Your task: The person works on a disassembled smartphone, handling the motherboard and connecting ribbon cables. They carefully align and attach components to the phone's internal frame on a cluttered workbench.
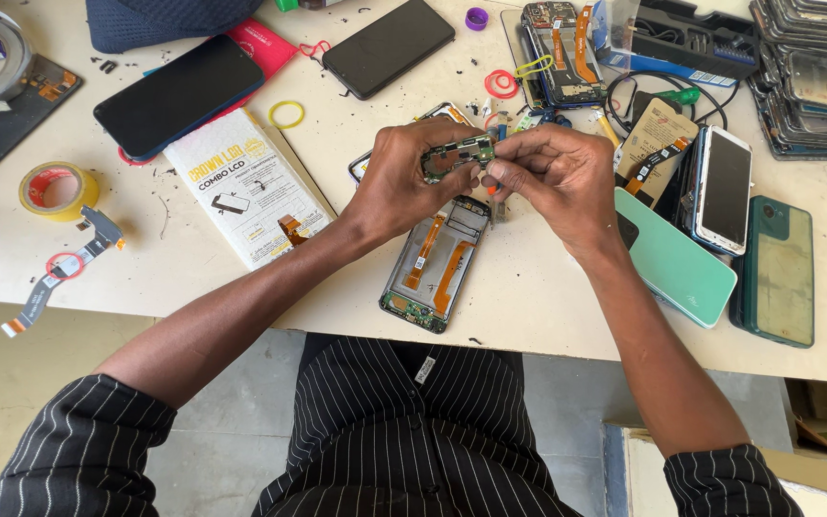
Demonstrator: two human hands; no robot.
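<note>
My left hand point(404, 182) grips a small green circuit board point(458, 153) above the middle of the white table point(193, 258). My right hand point(557, 177) pinches the board's right end with fingertips closed. Directly below both hands lies an opened phone frame point(433, 263) with orange flex cables showing inside. Part of another phone point(437, 113) peeks out behind my left hand.
Two black phones point(179, 94) point(390, 45) lie at the back left. A white flat box point(246, 187), yellow tape roll point(57, 190), rubber bands point(286, 114) and a loose flex cable point(59, 273) sit left. Right: a mint back cover point(672, 258), a green phone point(775, 273), a white-edged phone point(722, 187), stacked screens point(811, 67).
</note>
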